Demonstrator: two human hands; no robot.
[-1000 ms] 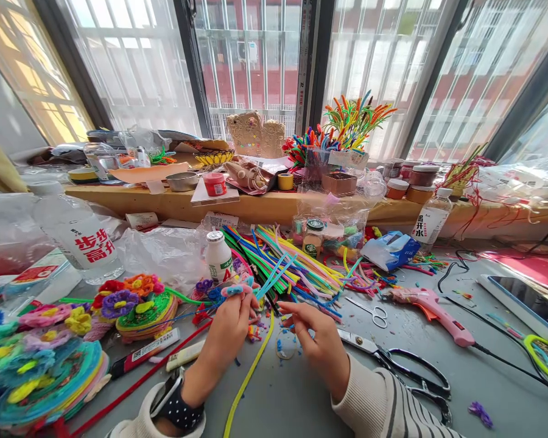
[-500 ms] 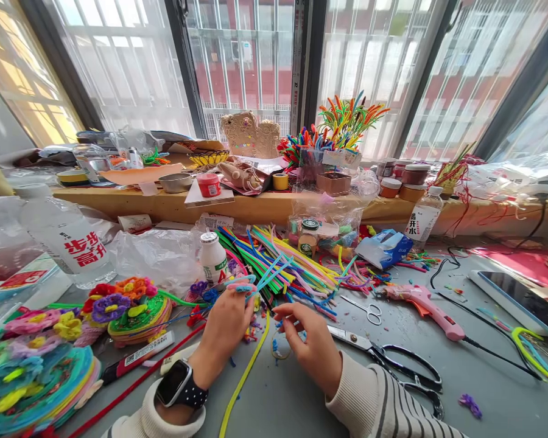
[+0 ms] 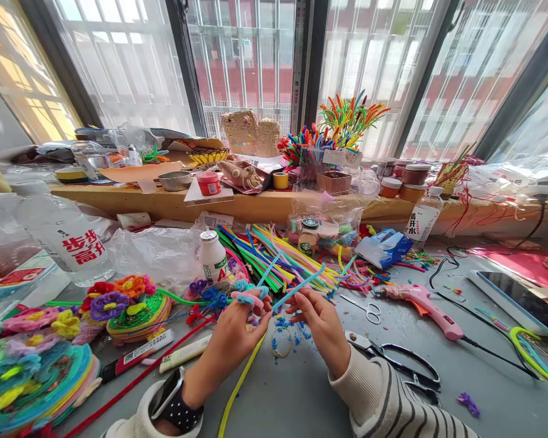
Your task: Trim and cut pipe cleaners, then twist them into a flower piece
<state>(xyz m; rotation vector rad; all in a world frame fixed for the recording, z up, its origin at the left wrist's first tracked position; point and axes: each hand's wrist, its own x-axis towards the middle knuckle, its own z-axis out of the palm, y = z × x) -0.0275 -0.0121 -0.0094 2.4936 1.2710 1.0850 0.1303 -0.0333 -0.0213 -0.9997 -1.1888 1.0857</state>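
Note:
My left hand (image 3: 235,331), with a dark watch at the wrist, is closed around a small piece of looped pink and blue pipe cleaner (image 3: 250,297). A light blue pipe cleaner end (image 3: 269,269) sticks up from it. Another light blue pipe cleaner (image 3: 309,278) slants up to the right between the hands, and the fingers of my right hand (image 3: 322,328) are bent against it in a pinch. Below the hands lie a thin yellowish ring (image 3: 281,342) and blue scraps. A long yellow pipe cleaner (image 3: 237,389) runs under my left hand.
Large black-handled scissors (image 3: 411,365) lie by my right sleeve, with small scissors (image 3: 369,312) and a pink glue gun (image 3: 422,307) beyond. Several loose pipe cleaners (image 3: 319,286), a white bottle (image 3: 213,255) and colourful flower pieces (image 3: 36,377) surround the work area.
My hands have come closer together and turned. The light blue pipe cleaners, bunched upright before, are now spread apart, one angled toward my right hand. The black strip between the hands no longer shows.

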